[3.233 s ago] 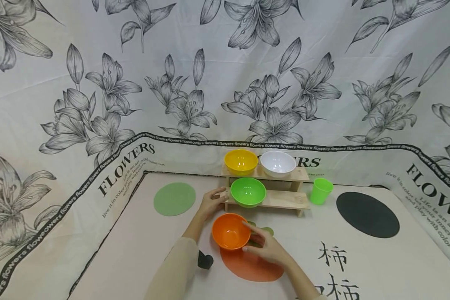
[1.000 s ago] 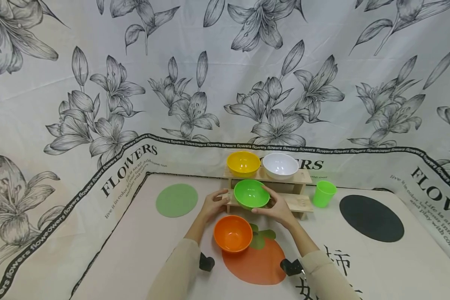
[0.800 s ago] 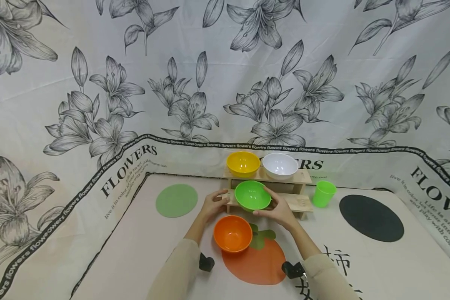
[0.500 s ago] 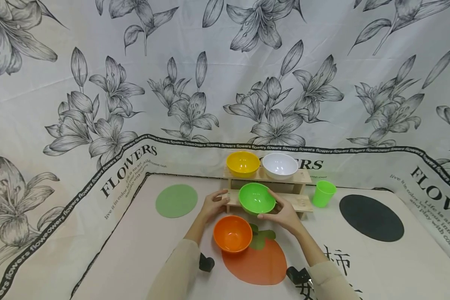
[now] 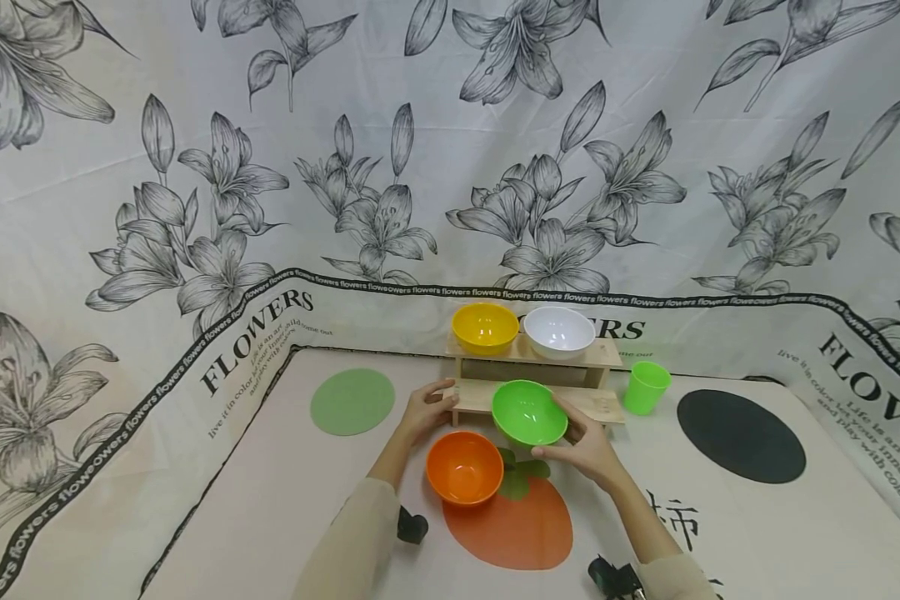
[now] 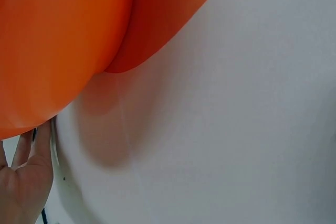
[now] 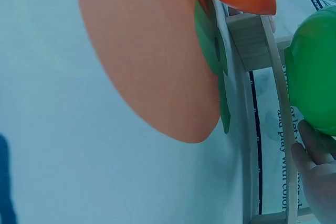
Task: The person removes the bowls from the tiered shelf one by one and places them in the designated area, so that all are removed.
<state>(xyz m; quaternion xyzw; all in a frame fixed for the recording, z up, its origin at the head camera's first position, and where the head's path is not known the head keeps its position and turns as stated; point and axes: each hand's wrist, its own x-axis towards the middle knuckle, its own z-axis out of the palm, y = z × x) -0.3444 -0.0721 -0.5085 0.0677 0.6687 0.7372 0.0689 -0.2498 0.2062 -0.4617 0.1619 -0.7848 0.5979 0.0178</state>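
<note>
Nearest us, a printed persimmon (image 5: pixel 521 533) lies on the cloth-covered table (image 5: pixel 255 533), whose near edge is out of sight; the orange bowl (image 5: pixel 465 468) stands upright over the print's far left part, a spot that, we judge, leaves both hands free to work past it. Just beyond and to its right, we see the green bowl (image 5: pixel 528 412) in the right hand (image 5: pixel 589 448), which pinches its right side, thumb on the near side and fingers round the farther side, probably so that the opening faces upward. The bowl is at the front edge of the lower shelf (image 5: pixel 600 406); whether its base touches the wood we cannot tell. The left hand (image 5: pixel 422 414) reaches that shelf's left end, perhaps to steady it, but whether its fingers grip or merely rest there we cannot tell. For moving, we find the gap between the orange and green bowls narrow; bare wood shows toward the lower shelf's right end, and a green cup (image 5: pixel 647 387) just past that end limits travel. Farther back, the yellow bowl (image 5: pixel 485 328) and white bowl (image 5: pixel 559 332) crowd the upper shelf (image 5: pixel 607 354), close to the table's far edge.
</note>
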